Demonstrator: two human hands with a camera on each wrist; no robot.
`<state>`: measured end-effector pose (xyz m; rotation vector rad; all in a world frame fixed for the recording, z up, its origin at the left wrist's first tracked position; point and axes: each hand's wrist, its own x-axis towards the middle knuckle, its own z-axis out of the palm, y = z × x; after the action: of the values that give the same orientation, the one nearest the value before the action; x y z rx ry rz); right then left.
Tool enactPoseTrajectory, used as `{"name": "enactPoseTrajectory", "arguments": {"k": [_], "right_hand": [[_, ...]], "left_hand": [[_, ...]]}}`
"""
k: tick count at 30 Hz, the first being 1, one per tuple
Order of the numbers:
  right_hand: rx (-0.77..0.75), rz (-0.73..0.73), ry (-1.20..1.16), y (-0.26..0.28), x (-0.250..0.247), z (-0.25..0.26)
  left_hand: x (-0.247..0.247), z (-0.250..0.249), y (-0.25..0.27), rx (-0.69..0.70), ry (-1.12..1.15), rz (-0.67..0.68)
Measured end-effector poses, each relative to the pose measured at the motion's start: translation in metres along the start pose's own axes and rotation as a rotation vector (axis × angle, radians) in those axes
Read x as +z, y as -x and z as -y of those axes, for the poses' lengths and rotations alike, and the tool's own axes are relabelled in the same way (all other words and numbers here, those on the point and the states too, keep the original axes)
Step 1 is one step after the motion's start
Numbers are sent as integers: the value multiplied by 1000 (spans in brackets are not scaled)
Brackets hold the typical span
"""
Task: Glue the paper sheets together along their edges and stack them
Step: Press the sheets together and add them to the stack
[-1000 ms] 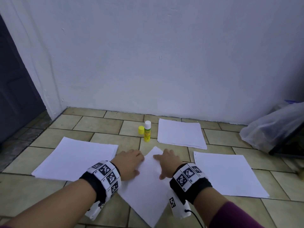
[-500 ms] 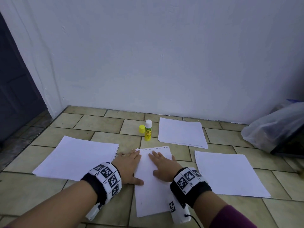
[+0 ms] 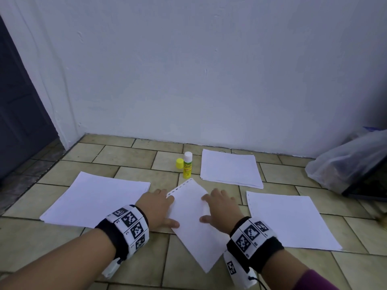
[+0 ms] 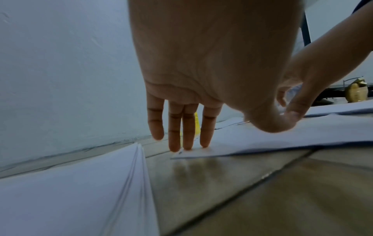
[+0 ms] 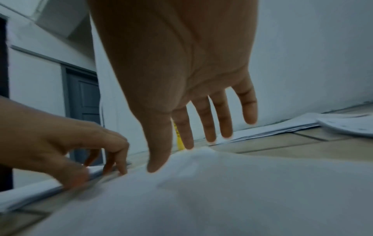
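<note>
A single white sheet [image 3: 193, 222] with a perforated short edge lies skewed on the tiled floor between my hands. My left hand [image 3: 160, 206] presses on the sheet's left edge, fingers straight, with the fingertips [image 4: 187, 143] at the perforated corner. My right hand [image 3: 219, 208] lies flat on the sheet's right side with its fingers [image 5: 207, 126] spread and straight. Behind the sheet a yellow glue stick [image 3: 187, 166] stands upright and uncapped, its yellow cap [image 3: 179, 163] beside it on the left.
Three paper piles lie around the sheet: one at the left [image 3: 98, 197], one at the back right [image 3: 230, 168] by the wall, one at the right [image 3: 291, 220]. A translucent plastic bag [image 3: 345, 164] sits far right. A dark door [image 3: 18, 105] is at the left.
Under both hands the sheet has kept turning on the floor: it lay square to me half a second ago and now sits skewed, perforated edge toward the far left. My hands have spread slightly apart.
</note>
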<state>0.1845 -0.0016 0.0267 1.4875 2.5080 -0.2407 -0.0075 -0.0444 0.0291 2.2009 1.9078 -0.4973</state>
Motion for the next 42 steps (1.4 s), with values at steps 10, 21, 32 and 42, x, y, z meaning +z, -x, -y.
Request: {"name": "enactPoseTrajectory", "arguments": {"k": [10, 21, 32, 42], "right_hand": [[-140, 152, -23, 1, 4, 1], [78, 221, -93, 10, 9, -44], [88, 108, -446, 13, 4, -52], [118, -49, -959, 31, 5, -47]], "left_hand": [[8, 6, -10, 127, 53, 103], [16, 12, -15, 113, 75, 198], [24, 15, -19, 58, 84, 225], [24, 10, -16, 30, 69, 210]]}}
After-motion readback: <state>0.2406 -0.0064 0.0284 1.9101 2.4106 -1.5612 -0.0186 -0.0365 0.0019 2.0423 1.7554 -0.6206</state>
